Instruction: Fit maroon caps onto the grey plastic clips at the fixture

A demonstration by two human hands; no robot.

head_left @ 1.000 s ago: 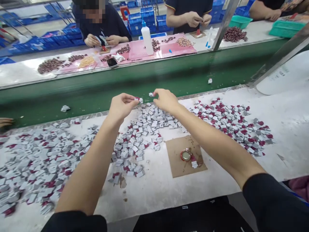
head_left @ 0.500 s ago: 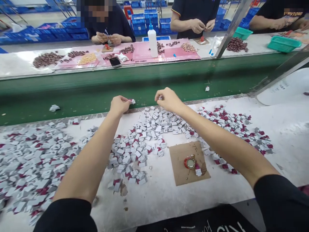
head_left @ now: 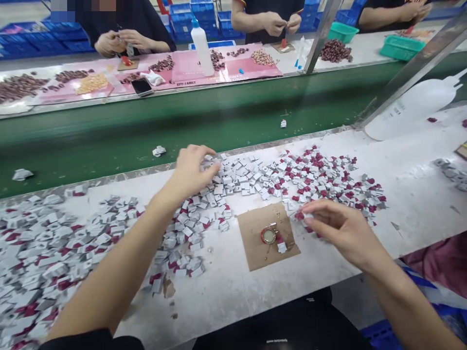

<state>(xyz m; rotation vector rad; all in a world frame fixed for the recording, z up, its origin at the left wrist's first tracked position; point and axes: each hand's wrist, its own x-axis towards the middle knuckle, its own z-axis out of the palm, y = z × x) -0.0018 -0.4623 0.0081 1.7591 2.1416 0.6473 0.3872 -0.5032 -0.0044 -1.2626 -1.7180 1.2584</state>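
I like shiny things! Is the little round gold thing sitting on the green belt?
No, the round gold piece lies on the brown cardboard square on the white table, near the right hand.

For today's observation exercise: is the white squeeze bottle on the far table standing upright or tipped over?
Upright. The white squeeze bottle stands on its base on the pink mat, its blue nozzle pointing straight up.

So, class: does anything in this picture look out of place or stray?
Yes. Three small pieces lie loose on the green conveyor belt, at and, away from the heaps of small pieces on the white table.
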